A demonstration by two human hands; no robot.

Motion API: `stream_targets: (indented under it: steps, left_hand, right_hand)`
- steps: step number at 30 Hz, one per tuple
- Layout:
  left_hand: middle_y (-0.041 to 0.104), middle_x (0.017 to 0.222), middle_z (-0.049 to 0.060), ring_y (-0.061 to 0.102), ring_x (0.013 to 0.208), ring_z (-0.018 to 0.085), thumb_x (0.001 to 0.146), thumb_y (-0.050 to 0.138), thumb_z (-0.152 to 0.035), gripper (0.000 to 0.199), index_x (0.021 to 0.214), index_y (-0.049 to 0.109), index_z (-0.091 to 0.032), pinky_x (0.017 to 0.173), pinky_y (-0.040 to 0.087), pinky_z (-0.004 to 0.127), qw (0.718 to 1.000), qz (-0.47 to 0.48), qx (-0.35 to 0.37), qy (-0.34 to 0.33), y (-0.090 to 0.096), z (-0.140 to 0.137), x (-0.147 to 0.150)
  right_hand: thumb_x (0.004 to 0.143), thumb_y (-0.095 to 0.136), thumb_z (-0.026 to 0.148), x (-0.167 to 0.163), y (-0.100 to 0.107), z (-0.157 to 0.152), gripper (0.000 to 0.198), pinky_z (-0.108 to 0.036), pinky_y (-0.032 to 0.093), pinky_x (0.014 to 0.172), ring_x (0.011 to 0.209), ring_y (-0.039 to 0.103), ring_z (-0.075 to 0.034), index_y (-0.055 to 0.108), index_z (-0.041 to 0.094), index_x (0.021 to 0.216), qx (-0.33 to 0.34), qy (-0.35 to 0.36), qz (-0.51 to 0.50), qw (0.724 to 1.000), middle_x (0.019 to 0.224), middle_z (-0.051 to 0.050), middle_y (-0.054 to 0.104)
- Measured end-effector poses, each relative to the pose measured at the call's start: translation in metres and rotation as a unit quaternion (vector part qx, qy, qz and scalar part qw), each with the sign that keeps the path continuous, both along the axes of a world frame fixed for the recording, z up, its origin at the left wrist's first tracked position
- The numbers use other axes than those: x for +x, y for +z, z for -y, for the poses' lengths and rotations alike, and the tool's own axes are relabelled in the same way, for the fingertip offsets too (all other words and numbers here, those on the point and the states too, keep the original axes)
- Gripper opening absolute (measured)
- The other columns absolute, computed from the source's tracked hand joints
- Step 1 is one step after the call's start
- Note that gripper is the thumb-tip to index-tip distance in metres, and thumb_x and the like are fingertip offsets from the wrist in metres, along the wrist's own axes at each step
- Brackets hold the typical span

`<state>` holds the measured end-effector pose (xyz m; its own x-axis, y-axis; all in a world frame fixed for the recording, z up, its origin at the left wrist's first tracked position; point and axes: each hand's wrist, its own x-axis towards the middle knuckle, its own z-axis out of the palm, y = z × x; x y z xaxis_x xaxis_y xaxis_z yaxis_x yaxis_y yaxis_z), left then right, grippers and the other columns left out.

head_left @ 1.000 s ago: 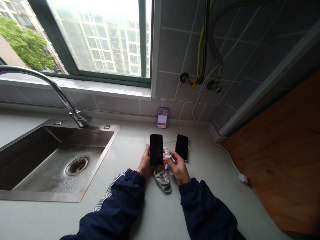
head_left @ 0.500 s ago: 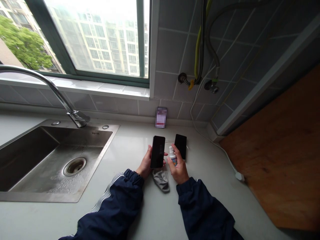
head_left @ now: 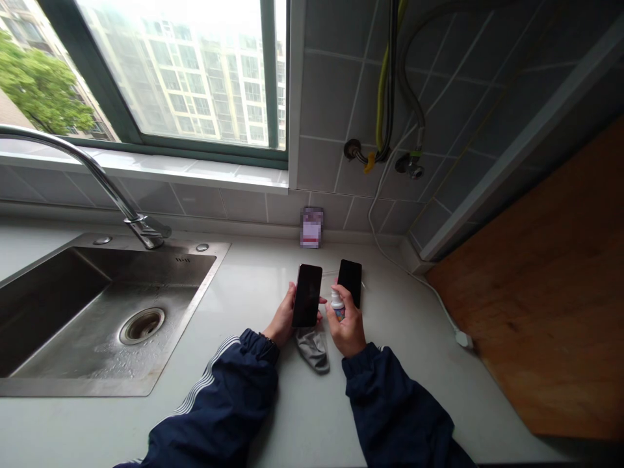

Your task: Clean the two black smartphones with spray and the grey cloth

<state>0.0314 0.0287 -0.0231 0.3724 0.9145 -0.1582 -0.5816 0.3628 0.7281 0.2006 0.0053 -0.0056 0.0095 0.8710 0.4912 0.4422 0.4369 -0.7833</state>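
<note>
My left hand (head_left: pixel 283 316) grips a black smartphone (head_left: pixel 307 296) from its left side and underneath, the dark screen tilted up toward me. Just right of it, my right hand (head_left: pixel 348 325) is wrapped round a small white spray bottle (head_left: pixel 337 307) with a colourful label, the index finger on its top. The bottle's nozzle is close to the phone's right edge. Behind my right hand a second black phone (head_left: pixel 351 276) lies on the counter, partly covered by my fingers. A crumpled grey cloth (head_left: pixel 313 351) lies below the held phone, its upper end hidden.
A steel sink (head_left: pixel 166 383) with a curved faucet (head_left: pixel 110 179) takes up the left of the counter (head_left: pixel 244 416). A blurred-out upright phone-shaped object (head_left: pixel 311 229) leans at the wall. A white cable (head_left: pixel 414 275) runs to a plug at the right, beside a wooden panel (head_left: pixel 550 305).
My right index finger has come down on the spray bottle's top, and the nozzle sits slightly lower. The left hand and phone stay nearly still; the view has shifted slightly.
</note>
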Motion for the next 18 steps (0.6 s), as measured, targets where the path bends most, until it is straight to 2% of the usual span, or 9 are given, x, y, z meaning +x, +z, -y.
stream_targets:
  steps: [4, 6, 8, 12, 16, 18]
  left_hand:
    - [0.075, 0.109, 0.023, 0.072, 0.069, 0.023, 0.101, 0.028, -0.065, 0.076, 0.121, 0.069, -0.004, 0.067, 0.059, 0.036, 1.0, 0.008, -0.002, 0.007, 0.007, 0.001, 0.0]
    - [0.074, 0.111, 0.024, 0.073, 0.069, 0.024, 0.101, 0.026, -0.064, 0.076, 0.118, 0.07, -0.003, 0.066, 0.059, 0.036, 1.0, 0.014, -0.004, 0.014, 0.011, 0.002, 0.0]
    - [0.074, 0.111, 0.025, 0.073, 0.069, 0.024, 0.101, 0.025, -0.064, 0.077, 0.117, 0.069, -0.002, 0.065, 0.059, 0.035, 0.999, 0.019, -0.015, 0.024, 0.015, 0.003, -0.001]
    - [0.074, 0.108, 0.027, 0.074, 0.074, 0.028, 0.099, 0.025, -0.068, 0.082, 0.126, 0.063, 0.0, 0.07, 0.061, 0.039, 0.998, 0.04, -0.047, 0.017, 0.02, 0.003, -0.004]
    - [0.066, 0.129, 0.028, 0.076, 0.083, 0.032, 0.101, 0.028, -0.062, 0.073, 0.141, 0.053, -0.006, 0.076, 0.061, 0.05, 0.995, 0.076, -0.049, 0.031, 0.021, 0.003, -0.006]
    - [0.062, 0.135, 0.027, 0.076, 0.084, 0.033, 0.102, 0.028, -0.06, 0.071, 0.145, 0.05, -0.008, 0.076, 0.061, 0.051, 0.995, 0.08, -0.049, 0.037, 0.021, 0.002, -0.007]
  right_hand:
    - [0.094, 0.06, 0.028, -0.002, -0.001, -0.001, 0.049, -0.031, 0.056, 0.082, 0.087, 0.068, -0.019, 0.053, 0.023, 0.142, 0.004, 0.008, -0.027, 1.0, 0.125, -0.01, 0.066]
    - [0.094, 0.06, 0.03, -0.002, -0.001, -0.001, 0.057, -0.032, 0.056, 0.082, 0.086, 0.067, -0.019, 0.045, 0.022, 0.149, -0.007, 0.003, -0.043, 0.999, 0.123, -0.01, 0.066]
    - [0.094, 0.061, 0.033, -0.001, -0.003, -0.001, 0.06, -0.031, 0.056, 0.074, 0.076, 0.065, -0.018, 0.042, 0.021, 0.15, -0.029, -0.007, -0.055, 0.998, 0.113, -0.009, 0.067]
    - [0.092, 0.061, 0.037, 0.003, -0.008, -0.004, 0.042, -0.031, 0.054, 0.069, 0.072, 0.063, -0.018, 0.056, 0.02, 0.13, -0.051, -0.037, -0.054, 0.997, 0.106, -0.007, 0.068]
    - [0.091, 0.061, 0.037, 0.007, -0.008, -0.006, 0.024, -0.03, 0.051, 0.069, 0.072, 0.062, -0.018, 0.062, 0.02, 0.108, -0.051, -0.05, -0.045, 0.996, 0.089, -0.003, 0.067]
    - [0.091, 0.061, 0.036, 0.008, -0.006, -0.007, 0.02, -0.029, 0.05, 0.069, 0.073, 0.062, -0.019, 0.063, 0.02, 0.102, -0.049, -0.054, -0.043, 0.996, 0.085, -0.003, 0.066]
